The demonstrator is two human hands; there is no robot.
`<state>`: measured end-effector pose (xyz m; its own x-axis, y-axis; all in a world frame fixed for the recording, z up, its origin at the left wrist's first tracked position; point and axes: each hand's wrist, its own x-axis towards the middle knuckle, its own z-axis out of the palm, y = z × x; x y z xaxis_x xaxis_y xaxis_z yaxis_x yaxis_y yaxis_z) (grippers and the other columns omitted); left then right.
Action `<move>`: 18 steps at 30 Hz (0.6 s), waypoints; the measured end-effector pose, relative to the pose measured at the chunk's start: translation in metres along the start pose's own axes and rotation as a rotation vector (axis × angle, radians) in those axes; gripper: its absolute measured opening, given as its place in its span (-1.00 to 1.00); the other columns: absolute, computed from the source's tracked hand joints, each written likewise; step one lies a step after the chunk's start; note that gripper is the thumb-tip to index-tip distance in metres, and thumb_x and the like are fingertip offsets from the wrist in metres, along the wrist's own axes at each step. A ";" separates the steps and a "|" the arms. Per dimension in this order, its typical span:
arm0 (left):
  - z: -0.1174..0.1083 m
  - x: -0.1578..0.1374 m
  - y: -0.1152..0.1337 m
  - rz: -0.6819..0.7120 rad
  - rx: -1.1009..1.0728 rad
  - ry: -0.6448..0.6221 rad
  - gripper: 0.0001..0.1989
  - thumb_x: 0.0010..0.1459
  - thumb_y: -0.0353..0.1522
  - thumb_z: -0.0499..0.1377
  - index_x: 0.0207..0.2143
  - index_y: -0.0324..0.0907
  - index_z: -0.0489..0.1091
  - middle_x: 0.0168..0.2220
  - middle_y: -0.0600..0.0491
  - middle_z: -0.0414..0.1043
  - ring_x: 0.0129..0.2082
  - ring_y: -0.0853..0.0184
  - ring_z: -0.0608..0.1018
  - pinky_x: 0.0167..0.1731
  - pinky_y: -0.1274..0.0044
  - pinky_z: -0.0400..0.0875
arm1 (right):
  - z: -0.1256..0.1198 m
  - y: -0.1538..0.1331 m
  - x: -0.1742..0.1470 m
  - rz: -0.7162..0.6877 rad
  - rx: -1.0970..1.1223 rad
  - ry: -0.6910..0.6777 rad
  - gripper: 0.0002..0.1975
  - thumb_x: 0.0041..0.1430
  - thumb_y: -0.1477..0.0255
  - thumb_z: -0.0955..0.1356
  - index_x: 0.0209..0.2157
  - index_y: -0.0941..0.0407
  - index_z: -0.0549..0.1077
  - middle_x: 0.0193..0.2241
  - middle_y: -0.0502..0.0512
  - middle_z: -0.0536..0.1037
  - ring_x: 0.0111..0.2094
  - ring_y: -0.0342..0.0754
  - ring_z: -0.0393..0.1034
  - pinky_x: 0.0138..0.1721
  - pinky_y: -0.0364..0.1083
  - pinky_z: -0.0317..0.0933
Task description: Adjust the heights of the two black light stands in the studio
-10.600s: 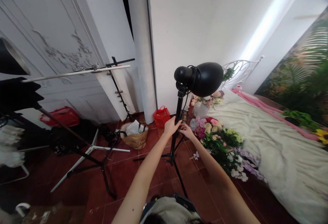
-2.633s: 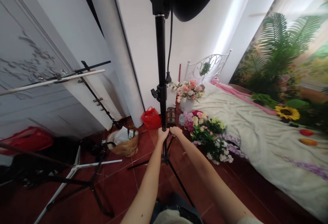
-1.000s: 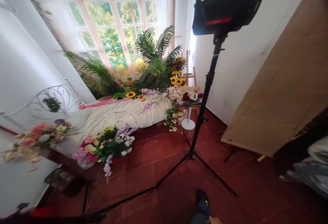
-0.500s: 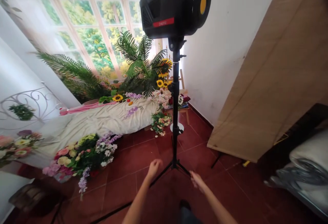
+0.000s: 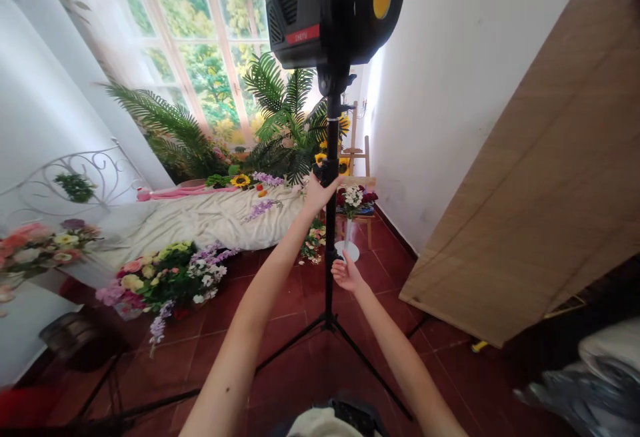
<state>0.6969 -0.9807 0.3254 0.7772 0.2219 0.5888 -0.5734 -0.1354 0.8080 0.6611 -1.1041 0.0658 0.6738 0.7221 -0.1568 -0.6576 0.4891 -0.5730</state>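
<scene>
A tall black light stand rises in front of me on spread legs. It carries a black studio light with a red label and a yellow round centre. My left hand is at the upper part of the pole, thumb stretched across it and fingers beside the upper clamp knob. Whether those fingers touch the knob is unclear. Lower down, my right hand is beside the pole just below the lower clamp. Its fingers are loosely curled with the thumb apart, and no object shows in it.
A bed with a cream cover stands behind, with flower bunches along its front. Palm leaves rise by the window. A large brown panel leans at right. Another stand's black legs cross the floor at lower left.
Both my hands have risen from low above the floor to the pole, the left one higher than the right. The view has shifted, so the stand appears slightly further left.
</scene>
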 end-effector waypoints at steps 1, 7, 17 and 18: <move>0.007 0.008 0.007 -0.012 -0.041 -0.003 -0.52 -0.14 -0.18 0.31 -0.17 -0.19 0.33 -0.22 -0.05 0.45 -0.21 0.29 0.49 -0.14 0.40 0.38 | -0.001 0.000 -0.001 -0.018 0.044 -0.028 -0.54 0.25 0.09 0.08 -0.61 0.07 -0.01 -0.75 -0.17 0.00 -0.74 -0.25 -0.17 -0.74 -0.28 -0.19; 0.022 0.026 0.022 -0.114 -0.097 -0.077 -0.66 -0.05 -0.11 0.23 -0.48 -0.23 0.39 -0.53 0.03 0.41 -0.56 0.41 0.45 -0.43 0.47 0.40 | -0.008 0.003 -0.004 -0.015 0.256 -0.143 -0.61 0.30 0.29 0.11 -0.59 0.07 -0.07 -0.72 -0.18 -0.01 -0.72 -0.25 -0.15 -0.74 -0.30 -0.17; 0.023 0.020 0.028 -0.043 0.124 -0.040 -0.57 -0.08 0.02 0.18 -0.52 -0.20 0.34 -0.60 0.07 0.34 -0.60 0.43 0.39 -0.52 0.50 0.36 | -0.022 -0.008 -0.004 0.050 0.042 -0.104 -0.60 0.31 0.27 0.09 -0.59 0.07 -0.09 -0.70 -0.18 -0.07 -0.72 -0.27 -0.18 -0.75 -0.32 -0.20; 0.023 0.020 0.029 -0.035 0.130 -0.041 -0.57 -0.08 0.01 0.19 -0.53 -0.20 0.33 -0.60 0.07 0.34 -0.60 0.42 0.39 -0.52 0.50 0.36 | -0.022 -0.010 -0.004 0.058 -0.045 -0.078 -0.59 0.30 0.25 0.10 -0.60 0.07 -0.08 -0.70 -0.18 -0.07 -0.72 -0.28 -0.19 -0.75 -0.32 -0.20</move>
<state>0.7018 -1.0025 0.3614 0.8077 0.1890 0.5585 -0.5095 -0.2530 0.8224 0.6726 -1.1225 0.0539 0.6058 0.7852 -0.1284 -0.6774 0.4244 -0.6008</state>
